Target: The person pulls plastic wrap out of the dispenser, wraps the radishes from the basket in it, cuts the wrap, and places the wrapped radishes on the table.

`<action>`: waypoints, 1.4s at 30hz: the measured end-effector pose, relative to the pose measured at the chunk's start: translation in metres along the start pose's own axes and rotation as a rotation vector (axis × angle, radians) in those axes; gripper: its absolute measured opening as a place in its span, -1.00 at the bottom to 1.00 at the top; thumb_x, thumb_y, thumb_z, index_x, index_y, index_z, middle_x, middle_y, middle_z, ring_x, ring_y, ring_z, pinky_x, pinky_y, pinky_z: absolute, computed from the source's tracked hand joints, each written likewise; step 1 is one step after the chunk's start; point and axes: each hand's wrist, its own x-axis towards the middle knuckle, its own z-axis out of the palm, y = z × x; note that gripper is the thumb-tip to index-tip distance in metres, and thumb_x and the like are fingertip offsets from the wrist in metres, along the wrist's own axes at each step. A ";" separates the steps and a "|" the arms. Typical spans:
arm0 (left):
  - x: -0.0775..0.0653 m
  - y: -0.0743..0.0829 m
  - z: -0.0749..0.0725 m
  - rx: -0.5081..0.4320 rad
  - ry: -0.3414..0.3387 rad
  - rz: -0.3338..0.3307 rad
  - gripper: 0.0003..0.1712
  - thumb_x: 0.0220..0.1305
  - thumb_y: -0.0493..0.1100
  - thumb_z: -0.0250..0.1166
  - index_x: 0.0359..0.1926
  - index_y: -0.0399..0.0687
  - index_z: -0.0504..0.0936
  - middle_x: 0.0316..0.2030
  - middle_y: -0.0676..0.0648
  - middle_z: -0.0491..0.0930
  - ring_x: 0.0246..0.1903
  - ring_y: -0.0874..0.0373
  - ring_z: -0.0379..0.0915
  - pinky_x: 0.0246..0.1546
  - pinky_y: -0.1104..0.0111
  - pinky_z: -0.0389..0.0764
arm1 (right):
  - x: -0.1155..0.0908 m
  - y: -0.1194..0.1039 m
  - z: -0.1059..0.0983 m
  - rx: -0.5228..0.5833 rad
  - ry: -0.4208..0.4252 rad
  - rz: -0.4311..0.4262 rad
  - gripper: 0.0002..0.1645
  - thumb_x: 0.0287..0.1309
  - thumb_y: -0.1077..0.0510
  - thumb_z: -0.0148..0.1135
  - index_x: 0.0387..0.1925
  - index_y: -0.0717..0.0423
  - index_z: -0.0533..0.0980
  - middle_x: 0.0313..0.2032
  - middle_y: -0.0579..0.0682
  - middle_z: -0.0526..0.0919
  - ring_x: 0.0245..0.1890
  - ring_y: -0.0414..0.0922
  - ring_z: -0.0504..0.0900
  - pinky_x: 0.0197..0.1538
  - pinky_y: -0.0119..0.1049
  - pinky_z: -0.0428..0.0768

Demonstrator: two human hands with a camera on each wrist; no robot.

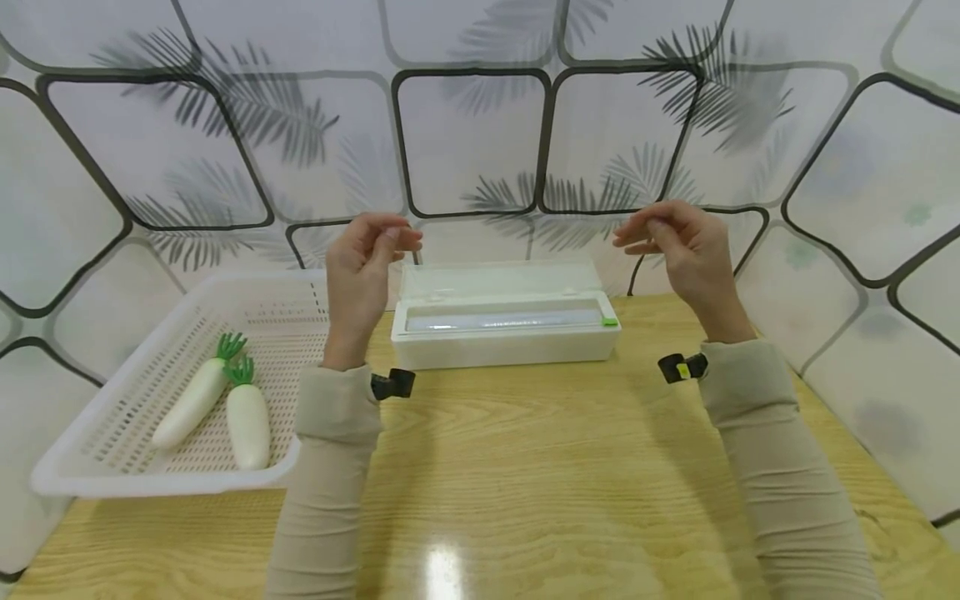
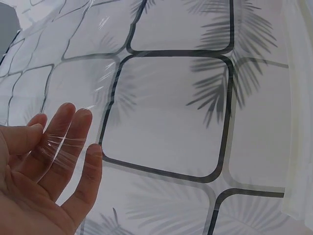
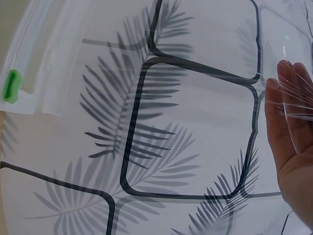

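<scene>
The left hand (image 1: 356,283) pinched clear film (image 2: 104,77) between thumb and forefinger, its other fingers partly spread; the right hand (image 1: 688,252) pinched it likewise, creases running across the fingers. The hands were well apart, raised with the film above the counter (image 1: 525,467). Between them and lower stood a white box (image 1: 506,347), lid (image 1: 498,277) up, green slider (image 1: 609,322) at its right end. To the left, a basket (image 1: 127,485) held two radishes (image 1: 249,425).

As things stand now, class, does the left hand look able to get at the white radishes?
Probably not yet: the left hand pinches clear film. Otherwise the way looks free, since the white radishes lie uncovered in the open basket.
</scene>
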 end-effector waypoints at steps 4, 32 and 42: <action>0.001 0.005 -0.001 -0.009 0.006 0.031 -0.84 0.46 -0.50 0.08 -0.13 -0.46 0.60 -0.28 -0.19 0.74 -0.34 0.30 0.65 -0.22 0.38 0.62 | 0.002 -0.003 -0.001 -0.017 0.000 -0.024 -0.78 0.41 0.55 -0.10 -0.23 0.68 0.49 -0.29 -0.06 0.77 -0.29 -0.19 0.76 -0.19 -0.38 0.69; 0.004 0.023 -0.004 -0.061 0.012 0.127 -0.85 0.45 -0.51 0.08 -0.15 -0.49 0.59 -0.33 -0.03 0.74 -0.32 0.26 0.67 -0.25 0.39 0.61 | 0.003 -0.023 -0.003 0.091 0.043 -0.087 -0.79 0.38 0.57 -0.07 -0.23 0.63 0.52 -0.29 0.08 0.77 -0.30 -0.10 0.77 -0.21 -0.36 0.70; -0.016 0.027 -0.012 -0.042 -0.045 0.169 -0.84 0.46 -0.47 0.08 -0.12 -0.55 0.56 -0.28 -0.07 0.75 -0.28 0.28 0.68 -0.22 0.38 0.61 | -0.013 -0.032 -0.004 0.083 0.032 -0.136 -0.80 0.36 0.59 -0.08 -0.22 0.69 0.49 -0.31 0.11 0.76 -0.31 -0.09 0.77 -0.19 -0.32 0.71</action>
